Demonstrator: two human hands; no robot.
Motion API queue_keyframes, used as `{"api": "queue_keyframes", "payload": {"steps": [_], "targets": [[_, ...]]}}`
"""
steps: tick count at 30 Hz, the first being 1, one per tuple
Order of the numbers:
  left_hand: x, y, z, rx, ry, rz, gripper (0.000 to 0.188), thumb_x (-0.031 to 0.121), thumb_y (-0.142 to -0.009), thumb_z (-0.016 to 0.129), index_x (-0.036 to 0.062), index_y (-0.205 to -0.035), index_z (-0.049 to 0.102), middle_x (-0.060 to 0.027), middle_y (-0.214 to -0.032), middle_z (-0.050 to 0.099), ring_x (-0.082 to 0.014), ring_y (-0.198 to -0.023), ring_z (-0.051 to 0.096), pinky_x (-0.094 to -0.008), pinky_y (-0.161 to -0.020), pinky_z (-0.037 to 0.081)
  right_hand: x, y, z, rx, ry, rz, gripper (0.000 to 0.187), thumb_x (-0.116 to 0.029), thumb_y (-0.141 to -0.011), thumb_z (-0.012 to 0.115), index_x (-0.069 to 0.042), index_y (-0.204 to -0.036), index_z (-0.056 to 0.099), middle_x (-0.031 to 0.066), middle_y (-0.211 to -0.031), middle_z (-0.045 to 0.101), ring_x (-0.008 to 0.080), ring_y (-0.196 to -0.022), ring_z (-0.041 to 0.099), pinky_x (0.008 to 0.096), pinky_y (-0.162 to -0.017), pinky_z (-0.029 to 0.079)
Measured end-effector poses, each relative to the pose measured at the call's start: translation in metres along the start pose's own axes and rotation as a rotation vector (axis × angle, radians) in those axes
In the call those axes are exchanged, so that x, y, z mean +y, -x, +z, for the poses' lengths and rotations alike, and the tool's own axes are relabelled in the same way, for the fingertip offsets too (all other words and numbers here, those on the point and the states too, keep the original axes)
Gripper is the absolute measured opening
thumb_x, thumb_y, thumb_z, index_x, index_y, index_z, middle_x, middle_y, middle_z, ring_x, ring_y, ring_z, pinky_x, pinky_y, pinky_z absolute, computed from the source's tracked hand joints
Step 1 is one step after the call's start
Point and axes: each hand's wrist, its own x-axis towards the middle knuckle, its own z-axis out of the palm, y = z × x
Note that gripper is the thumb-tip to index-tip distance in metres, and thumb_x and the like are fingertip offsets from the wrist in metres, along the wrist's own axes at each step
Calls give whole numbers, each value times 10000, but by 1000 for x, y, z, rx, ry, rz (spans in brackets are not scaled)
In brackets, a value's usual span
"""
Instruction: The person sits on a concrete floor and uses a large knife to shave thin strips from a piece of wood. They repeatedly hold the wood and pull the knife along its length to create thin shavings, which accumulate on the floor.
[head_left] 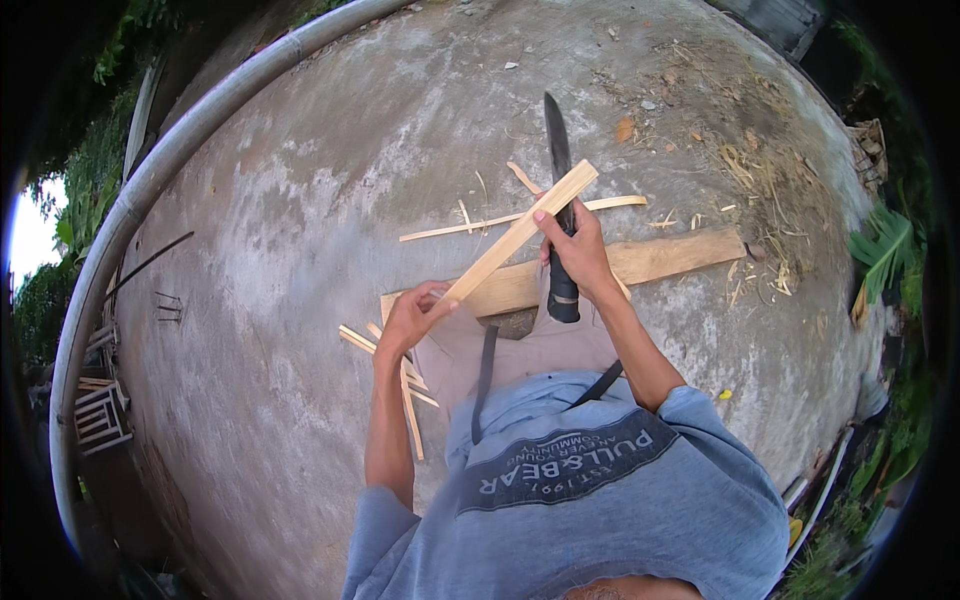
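A pale, flat wood strip [520, 232] slants between my hands, its far end up and to the right. My left hand [408, 313] is closed around its near left end. My right hand [578, 252] has its thumb pressed on the strip toward the far end. That same hand also grips a large knife with a dark blade [556, 135] pointing away from me and a black handle [564, 295] hanging toward my lap. The blade crosses behind the strip. Below both hands lies a long wooden board [680, 257], partly hidden by my hands and legs.
Thin split sticks [465, 228] lie beyond the board, and more narrow sticks [408, 385] sit by my left forearm. Shavings and dry debris [765, 190] litter the concrete floor [300, 250] at right. A grey metal pipe [130, 205] curves along the left.
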Motion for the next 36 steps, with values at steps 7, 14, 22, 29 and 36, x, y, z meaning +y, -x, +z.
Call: {"api": "queue_keyframes", "payload": {"steps": [7,14,22,29,36], "targets": [[-5,-1,-2,-43,-33,-145,434,472,-934,718,49,-834,718,4,-678,624,-74,-632,564,-252,-576,425,2,9,-3,-22,16,-38,331,-203,-994,648,2,-1243,574,42,-857,636,88,-580,604,246,-514,492],[-64,-8,54,71,158,-228,477,483,-917,737,38,-749,702,27,-640,563,-63,-590,480,-274,-532,369,20,36,13,-153,456,-226,250,-137,-987,620,-8,-1201,610,116,-803,647,116,-580,553,311,-577,455],[-39,-3,24,8,81,-254,384,420,-895,776,39,-927,735,-3,-754,641,-104,-714,583,-275,-672,470,32,16,1,89,-9,93,234,-201,-1007,627,-14,-1109,529,57,-842,603,120,-562,609,264,-499,516],[92,-3,51,650,-288,501,483,260,-807,837,39,-1205,674,-165,-1147,676,-300,-1136,588,-416,-977,461,49,34,39,85,-60,5,267,-169,-984,665,-6,-1150,533,88,-935,639,159,-742,704,287,-568,542],[163,-15,75,645,-249,531,464,147,-824,809,26,-1241,646,-179,-1130,671,-313,-1059,619,-413,-906,492,29,44,85,83,101,-273,327,-118,-942,702,7,-1209,561,107,-1046,694,177,-862,695,323,-743,553]]}}
